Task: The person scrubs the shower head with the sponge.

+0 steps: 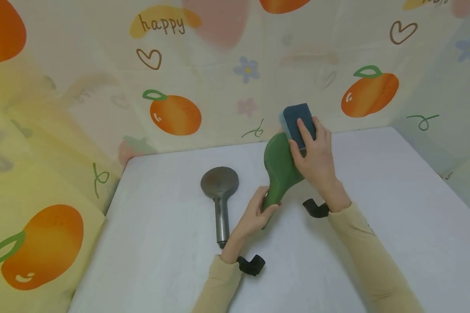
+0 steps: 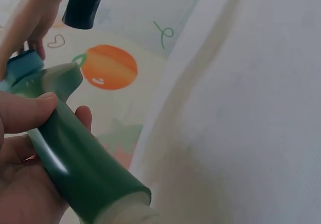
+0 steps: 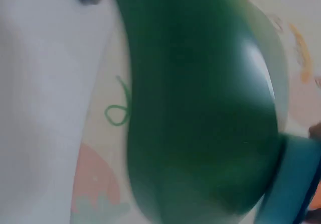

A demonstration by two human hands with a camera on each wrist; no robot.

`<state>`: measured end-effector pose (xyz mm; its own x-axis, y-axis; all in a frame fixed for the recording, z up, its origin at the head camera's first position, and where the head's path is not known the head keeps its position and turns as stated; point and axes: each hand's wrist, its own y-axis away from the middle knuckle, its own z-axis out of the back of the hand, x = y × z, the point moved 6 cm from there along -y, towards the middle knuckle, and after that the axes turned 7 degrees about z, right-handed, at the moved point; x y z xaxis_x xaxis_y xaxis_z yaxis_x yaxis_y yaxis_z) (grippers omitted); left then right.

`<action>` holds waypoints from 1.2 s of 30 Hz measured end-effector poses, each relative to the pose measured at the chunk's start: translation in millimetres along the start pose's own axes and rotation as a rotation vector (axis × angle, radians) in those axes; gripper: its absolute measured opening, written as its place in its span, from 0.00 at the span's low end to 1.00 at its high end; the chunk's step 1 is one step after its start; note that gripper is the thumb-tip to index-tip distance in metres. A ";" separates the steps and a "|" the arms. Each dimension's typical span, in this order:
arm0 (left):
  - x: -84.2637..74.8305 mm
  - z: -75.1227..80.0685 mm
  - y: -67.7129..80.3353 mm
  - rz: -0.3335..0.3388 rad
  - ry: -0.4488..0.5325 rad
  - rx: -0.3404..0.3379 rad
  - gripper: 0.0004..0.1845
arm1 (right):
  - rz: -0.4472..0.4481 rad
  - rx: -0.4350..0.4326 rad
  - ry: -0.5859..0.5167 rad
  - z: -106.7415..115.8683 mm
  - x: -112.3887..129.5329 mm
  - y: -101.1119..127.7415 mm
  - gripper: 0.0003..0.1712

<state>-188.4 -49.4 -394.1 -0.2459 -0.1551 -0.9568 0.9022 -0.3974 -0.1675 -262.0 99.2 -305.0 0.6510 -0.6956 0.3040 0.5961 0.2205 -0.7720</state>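
Observation:
My left hand (image 1: 256, 214) grips the handle of a green shower head (image 1: 279, 167), held up off the white table (image 1: 395, 208). In the left wrist view the green handle (image 2: 75, 158) lies in my palm with my thumb (image 2: 25, 111) across it. My right hand (image 1: 315, 154) holds a dark blue sponge (image 1: 297, 121) against the head's upper edge, fingers laid over the sponge. The right wrist view is filled by the green head (image 3: 200, 98), with the blue sponge (image 3: 293, 184) at its lower right.
A grey shower head (image 1: 220, 191) lies flat on the table, left of my left hand. Walls printed with oranges, hearts and flowers (image 1: 176, 114) close in the table at the back and both sides.

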 end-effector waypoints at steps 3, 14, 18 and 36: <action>-1.5 1.3 0.1 0.012 -0.013 -0.008 0.20 | 0.207 0.020 -0.030 -5.2 17.2 8.4 0.28; -3.3 3.4 -1.2 -0.072 0.004 -0.017 0.22 | 0.632 0.145 -0.124 -11.9 43.7 26.4 0.24; -2.3 2.4 -0.7 -0.075 0.013 -0.004 0.21 | 0.359 0.010 -0.130 0.1 17.4 5.0 0.25; -0.3 2.3 -2.3 -0.078 0.128 0.055 0.28 | 0.756 0.151 -0.172 -4.9 45.4 35.9 0.23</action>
<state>-191.3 -50.5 -392.9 -0.2644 -0.0070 -0.9644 0.8607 -0.4528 -0.2327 -213.4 72.2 -321.7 0.9614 -0.2074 -0.1811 0.0127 0.6905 -0.7232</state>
